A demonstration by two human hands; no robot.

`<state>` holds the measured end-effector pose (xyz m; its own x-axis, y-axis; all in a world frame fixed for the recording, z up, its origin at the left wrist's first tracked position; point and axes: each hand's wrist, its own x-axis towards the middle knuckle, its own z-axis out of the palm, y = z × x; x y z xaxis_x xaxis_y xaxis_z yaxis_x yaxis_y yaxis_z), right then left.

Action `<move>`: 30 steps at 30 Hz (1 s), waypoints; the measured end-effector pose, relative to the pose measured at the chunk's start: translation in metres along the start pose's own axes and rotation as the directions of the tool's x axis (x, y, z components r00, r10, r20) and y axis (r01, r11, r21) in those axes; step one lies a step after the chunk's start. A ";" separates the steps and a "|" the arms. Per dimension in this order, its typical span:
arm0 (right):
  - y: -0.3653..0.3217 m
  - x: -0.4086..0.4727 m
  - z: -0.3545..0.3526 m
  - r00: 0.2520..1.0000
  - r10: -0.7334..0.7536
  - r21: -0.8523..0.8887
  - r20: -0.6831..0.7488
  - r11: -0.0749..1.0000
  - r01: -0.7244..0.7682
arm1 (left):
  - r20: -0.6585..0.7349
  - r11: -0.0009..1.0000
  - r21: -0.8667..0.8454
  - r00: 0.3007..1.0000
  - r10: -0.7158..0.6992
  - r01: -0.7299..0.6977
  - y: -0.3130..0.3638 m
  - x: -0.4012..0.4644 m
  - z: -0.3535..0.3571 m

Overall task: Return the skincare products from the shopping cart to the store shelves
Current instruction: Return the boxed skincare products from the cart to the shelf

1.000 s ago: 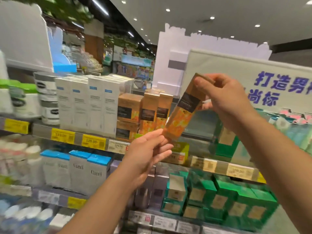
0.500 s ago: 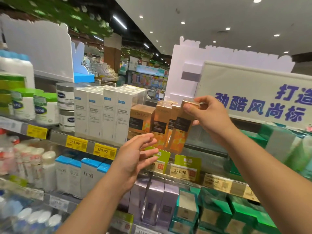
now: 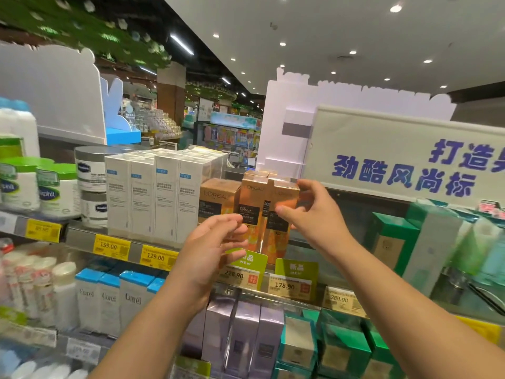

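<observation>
Orange carton (image 3: pixel 280 214): printed glossy card, tall and narrow, square-cornered; stands upright on the upper shelf (image 3: pixel 82 236), touching a matching orange carton (image 3: pixel 250 209) on its left.
Handling: probably light, stiff-walled yet crushable at the corners; the slick face may slip, so hold it across the two broad sides near the top.
Right hand (image 3: pixel 314 212): thumb on the front face, fingers curled round the far side, grasping the carton.
Left hand (image 3: pixel 210 250): fingers relaxed, loosely curved, holding nothing, just in front of the neighbouring carton.
Neighbours: matt white boxes (image 3: pixel 153 198) to the left; green boxes (image 3: pixel 393 242) to the right; paper price tags (image 3: pixel 155 257) along the shelf edge.
</observation>
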<state>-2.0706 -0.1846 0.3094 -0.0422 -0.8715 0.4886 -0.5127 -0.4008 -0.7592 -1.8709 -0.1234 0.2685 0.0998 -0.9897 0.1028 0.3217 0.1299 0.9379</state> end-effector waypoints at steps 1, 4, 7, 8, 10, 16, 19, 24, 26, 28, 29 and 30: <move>0.006 -0.002 0.002 0.999 0.038 0.007 0.017 0.999 -0.039 | 0.003 0.999 0.027 0.999 0.040 -0.040 0.005 0.001 0.001; 0.022 -0.004 0.006 0.987 0.136 -0.043 0.088 0.990 -0.132 | -0.007 0.974 0.099 0.979 0.204 -0.202 0.023 0.004 0.002; 0.026 -0.002 0.007 0.969 0.171 -0.113 0.177 0.982 -0.153 | -0.064 0.909 0.183 0.918 0.391 -0.375 0.042 0.011 0.003; 0.024 -0.002 0.006 0.961 0.177 -0.135 0.215 0.979 -0.150 | -0.078 0.887 0.197 0.895 0.439 -0.418 0.048 0.015 0.004; 0.021 -0.002 0.006 0.940 0.190 -0.162 0.282 0.976 -0.149 | -0.073 0.839 0.268 0.859 0.507 -0.473 0.057 0.025 0.006; 0.022 0.002 0.008 0.928 0.208 -0.210 0.308 0.967 -0.147 | 0.061 0.673 0.604 0.866 0.496 -0.428 0.080 0.052 0.020; 0.023 0.003 0.008 0.923 0.204 -0.195 0.325 0.970 -0.146 | 0.141 0.580 0.720 0.899 0.415 -0.381 0.080 0.058 0.030; 0.025 0.002 0.012 0.941 0.181 -0.205 0.285 0.971 -0.125 | 0.161 0.390 0.877 0.936 0.314 -0.281 0.076 0.074 0.043; 0.026 0.001 0.014 0.948 0.179 -0.206 0.265 0.970 -0.126 | 0.151 0.333 0.911 0.949 0.278 -0.243 0.077 0.079 0.048; 0.027 0.000 0.015 0.952 0.172 -0.213 0.253 0.970 -0.119 | 0.138 0.306 0.928 0.957 0.253 -0.215 0.077 0.084 0.053; 0.027 -0.001 0.016 0.954 0.168 -0.221 0.249 0.969 -0.113 | 0.132 0.286 0.937 0.961 0.242 -0.201 0.077 0.087 0.054; 0.027 -0.001 0.017 0.955 0.168 -0.230 0.246 0.967 -0.111 | 0.131 0.260 0.946 0.962 0.239 -0.193 0.077 0.092 0.055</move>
<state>-2.0702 -0.1992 0.2814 0.0843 -0.9687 0.2335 -0.6880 -0.2261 -0.6896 -1.8885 -0.2075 0.3683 0.0499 -0.9289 0.3668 -0.8266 0.1677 0.5372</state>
